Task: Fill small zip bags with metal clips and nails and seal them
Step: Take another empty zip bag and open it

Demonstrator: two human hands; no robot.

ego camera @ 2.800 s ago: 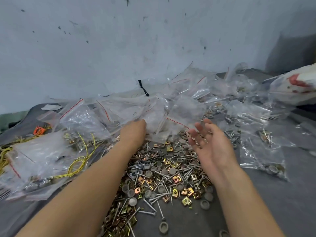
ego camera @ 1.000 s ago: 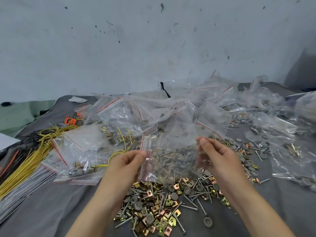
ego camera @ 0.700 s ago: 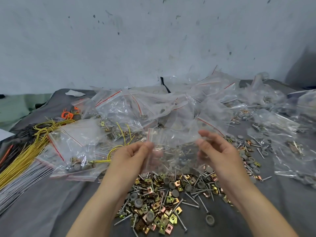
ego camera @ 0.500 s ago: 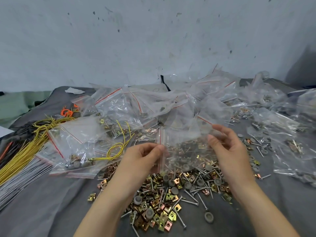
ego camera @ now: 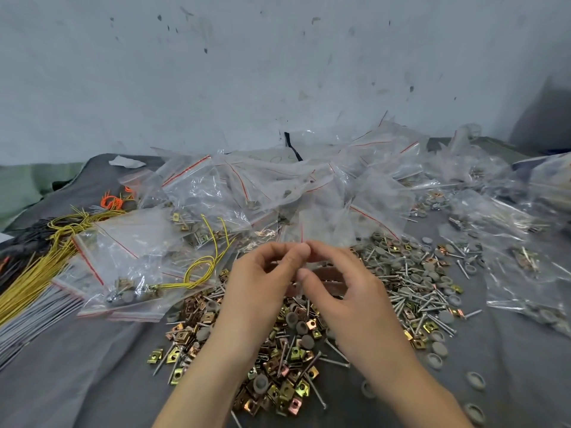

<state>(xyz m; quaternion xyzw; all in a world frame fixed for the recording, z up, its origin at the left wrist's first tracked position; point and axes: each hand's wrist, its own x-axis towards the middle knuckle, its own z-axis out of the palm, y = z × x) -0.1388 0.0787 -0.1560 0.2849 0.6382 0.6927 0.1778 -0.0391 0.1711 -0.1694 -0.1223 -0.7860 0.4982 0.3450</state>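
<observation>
The small zip bag is up in the air over the middle of the heap, held by both hands. It is clear and blurry, with a thin red line near its left edge. I cannot tell if anything is inside it. The left hand pinches the bag with its thumb and first finger curled. The right hand pinches it too, just beside the left one. Their fingertips touch each other.

Half a second ago the hands were well apart, and the bag was stretched flat and wide between them. Now the hands have come together, and the bag is squeezed narrow and sticks up above the fingers.

Under the hands the same heap lies on the grey cloth. The gold metal clips are mostly at the near and left part of it. The long silver nails are mostly on the right. Round grey caps are mixed in and spread to the near right. Far behind the hands is a big pile of filled bags with red strips. Yellow wires lie at the left. A pale wall with dark spots stands at the far side.
</observation>
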